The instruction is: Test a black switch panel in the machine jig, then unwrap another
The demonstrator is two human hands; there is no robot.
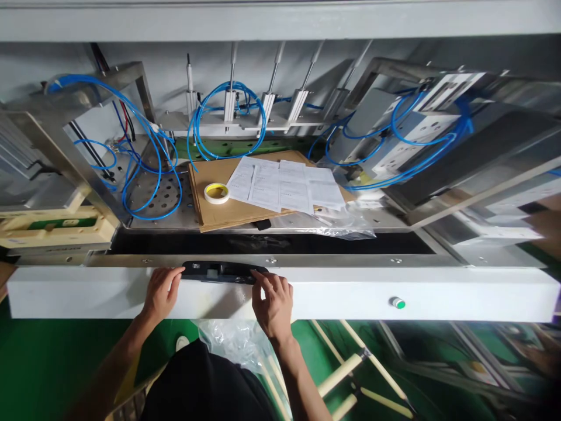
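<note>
A long, narrow black plastic part (pixel 230 270) with small cutouts lies on the white front ledge (pixel 337 292) of a machine. Its left end is pinched by the fingers of my left hand (pixel 163 292). At the other end, my right hand (pixel 274 301) grips the part with thumb and bent fingers. Behind it, on the metal bed, rests a brown cardboard stack (pixel 204 213). Printed paper sheets (pixel 283 184) and a roll of tape with a yellow core (pixel 217 193) are on top of the cardboard.
Coiled blue air hoses (pixel 197 126) and upright cylinders (pixel 230 105) stand at the back. A clear plastic bag (pixel 350 225) lies right of the papers, another bag (pixel 230 339) hangs below the ledge. A green button (pixel 398 303) protrudes from the ledge. Cream-coloured tubes (pixel 342 374) form a frame below.
</note>
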